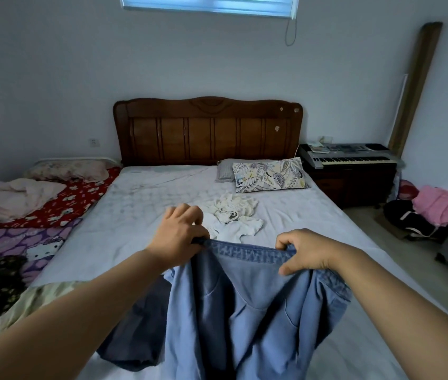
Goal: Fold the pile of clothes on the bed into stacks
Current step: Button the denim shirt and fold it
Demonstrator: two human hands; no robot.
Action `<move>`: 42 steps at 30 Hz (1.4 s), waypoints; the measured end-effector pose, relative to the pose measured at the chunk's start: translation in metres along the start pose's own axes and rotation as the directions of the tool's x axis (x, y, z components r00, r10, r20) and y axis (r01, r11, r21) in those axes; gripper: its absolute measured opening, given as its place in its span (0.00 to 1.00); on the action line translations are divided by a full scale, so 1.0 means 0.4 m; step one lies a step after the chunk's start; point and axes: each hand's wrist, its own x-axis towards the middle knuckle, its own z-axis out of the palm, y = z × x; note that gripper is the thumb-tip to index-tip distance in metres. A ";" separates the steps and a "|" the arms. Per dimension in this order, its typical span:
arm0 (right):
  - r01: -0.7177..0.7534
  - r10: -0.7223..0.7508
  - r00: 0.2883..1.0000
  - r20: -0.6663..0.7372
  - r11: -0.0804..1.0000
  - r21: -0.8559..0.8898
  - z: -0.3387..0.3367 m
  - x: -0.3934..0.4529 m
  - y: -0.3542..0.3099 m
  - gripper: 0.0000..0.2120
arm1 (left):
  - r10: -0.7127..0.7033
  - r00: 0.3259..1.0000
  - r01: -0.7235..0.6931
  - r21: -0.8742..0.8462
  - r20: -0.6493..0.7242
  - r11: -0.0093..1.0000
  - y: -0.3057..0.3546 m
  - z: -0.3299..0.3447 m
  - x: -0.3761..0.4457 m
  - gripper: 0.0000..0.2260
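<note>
Denim garment (244, 311) runs off the bottom edge — its lower part cut off

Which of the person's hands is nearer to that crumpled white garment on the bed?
The left hand. It sits right beside the white garment, gripping the denim waistband. The right hand holds the waistband's other end, farther off.

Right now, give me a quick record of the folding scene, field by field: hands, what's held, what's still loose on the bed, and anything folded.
left hand: gripping one end of the waistband
right hand: gripping the other end of the waistband
held item: blue denim garment, lifted, hanging toward the bed
under it: dark blue garment, crumpled on the bed sheet
loose ahead: white clothes, unfolded heap
folded stacks: none visible
pillows: at the headboard, right side
</note>
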 end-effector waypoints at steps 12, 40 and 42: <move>-0.025 0.017 0.993 -0.115 0.998 -0.063 -0.001 -0.008 0.021 0.09 | -0.555 0.828 0.460 -0.470 -0.080 0.753 0.012 -0.023 -0.015 0.11; -0.333 0.083 0.775 -0.626 0.896 -0.294 -0.167 0.018 -0.201 0.13 | -0.419 0.906 0.380 0.329 0.055 0.865 -0.059 -0.312 0.161 0.11; -0.397 0.132 0.767 -0.628 0.866 -0.303 -0.193 0.027 -0.227 0.11 | -0.503 0.861 0.430 0.425 0.072 0.797 -0.045 -0.333 0.181 0.11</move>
